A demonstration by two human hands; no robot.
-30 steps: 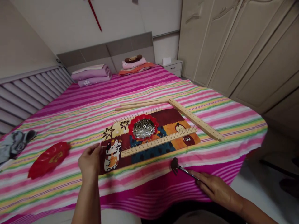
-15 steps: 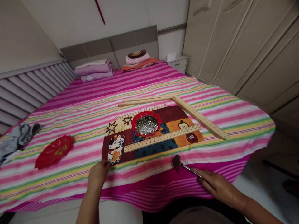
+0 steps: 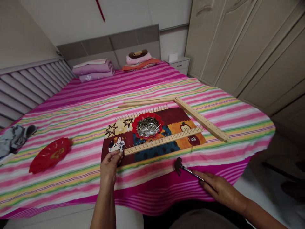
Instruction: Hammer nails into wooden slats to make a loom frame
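My right hand is wrapped round the handle of a claw hammer, its dark head over the front of the bed. My left hand is closed in a pinch right by the left end of a wooden strip; whatever its fingertips hold, if anything, is hidden. Nails stand up in a row along this strip, which lies across a patterned cartoon mat. Behind it on the mat, a red scalloped dish holds a heap of loose nails. A second strip with upright nails lies behind the dish.
Further wooden bars lie beyond the mat on the striped bedspread. At the left are a red plastic lid or plate and crumpled grey clothing. Folded bedding sits near the headboard.
My left hand has moved right and slightly forward across the mat, up to the strip's left end. My right hand keeps its hold on the hammer. The view has shifted slightly.
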